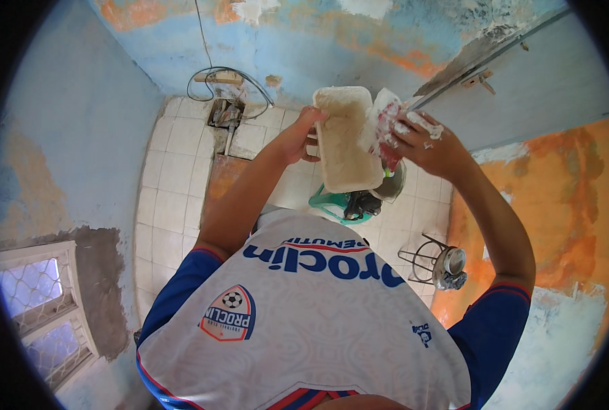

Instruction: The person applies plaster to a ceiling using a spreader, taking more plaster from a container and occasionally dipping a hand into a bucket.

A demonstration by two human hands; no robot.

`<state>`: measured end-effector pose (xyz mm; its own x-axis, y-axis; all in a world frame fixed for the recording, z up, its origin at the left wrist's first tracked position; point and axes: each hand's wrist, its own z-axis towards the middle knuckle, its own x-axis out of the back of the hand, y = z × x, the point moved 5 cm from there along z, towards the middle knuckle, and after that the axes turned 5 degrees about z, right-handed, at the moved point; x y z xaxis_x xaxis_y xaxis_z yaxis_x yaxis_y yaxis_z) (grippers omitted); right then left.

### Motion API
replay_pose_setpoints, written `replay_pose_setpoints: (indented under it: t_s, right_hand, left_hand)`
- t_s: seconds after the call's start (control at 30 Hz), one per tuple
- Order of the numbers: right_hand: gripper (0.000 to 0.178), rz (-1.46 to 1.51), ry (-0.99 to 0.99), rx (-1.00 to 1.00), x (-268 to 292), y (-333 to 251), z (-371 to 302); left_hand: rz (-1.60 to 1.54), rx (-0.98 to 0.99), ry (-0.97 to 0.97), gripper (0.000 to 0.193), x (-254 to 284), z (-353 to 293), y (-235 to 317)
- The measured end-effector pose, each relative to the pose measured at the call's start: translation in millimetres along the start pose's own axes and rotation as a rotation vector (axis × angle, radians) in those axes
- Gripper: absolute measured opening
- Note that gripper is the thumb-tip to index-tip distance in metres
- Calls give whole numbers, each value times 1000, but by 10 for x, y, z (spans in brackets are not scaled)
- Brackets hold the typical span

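tub point(349, 147), cream-coloured, rectangular and round-cornered, tilted above a pale square-tiled floor point(171, 171).

the left hand point(298, 140) is partly closed on the tub's left side, thumb at the rim and fingers curled beneath; a thin pale residue coats the inside. the right hand point(429, 149), fingers bent and smeared with thick white paste point(425, 124), grips a crumpled white-and-red plastic wrapper point(386, 116) at the tub's right rim; i cannot tell how tightly it closes. below, a round grey bucket point(395, 186) is partly hidden by the tub, with a black plastic bundle point(363, 205) near it. to the right stands a dark metal-framed stool point(422, 258); far left, a looped black cable point(253, 80) lies by the blue wall point(174, 41).
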<state>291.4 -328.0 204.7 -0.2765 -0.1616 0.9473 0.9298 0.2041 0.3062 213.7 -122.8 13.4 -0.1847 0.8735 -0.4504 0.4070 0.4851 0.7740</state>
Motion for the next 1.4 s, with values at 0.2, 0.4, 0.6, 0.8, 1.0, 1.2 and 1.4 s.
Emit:
replay_pose_setpoints:
  t_s: [0.2, 0.4, 0.6, 0.8, 1.0, 1.2, 1.4]
  right_hand:
    - [30, -105, -51, 42, 308, 132, -51]
    - [32, 10, -16, 32, 322, -94, -46]
    - [32, -26, -68, -18, 234, 37, -246]
    - [30, -141, -27, 10, 682, 220, -306]
    - [34, -75, 139, -132, 992, 217, -183]
    - [15, 1101, 498, -869, 303, 294, -332]
    - [16, 1745, 715, -1291, -481, 38, -435]
  left_hand:
    - [-28, 5, -14, 76, -29, 27, -53]
    - [-74, -15, -3, 77, -164, 45, 14]
    - [-45, 0, 62, 76, -225, 4, 31]
    - [-92, -47, -86, 74, -163, 106, -83]
    - [-84, -12, 71, 73, -290, -48, -6]
    - [-161, -24, 178, 79, -263, 16, -34]
    - [-146, 7, 96, 82, -286, 25, 22]
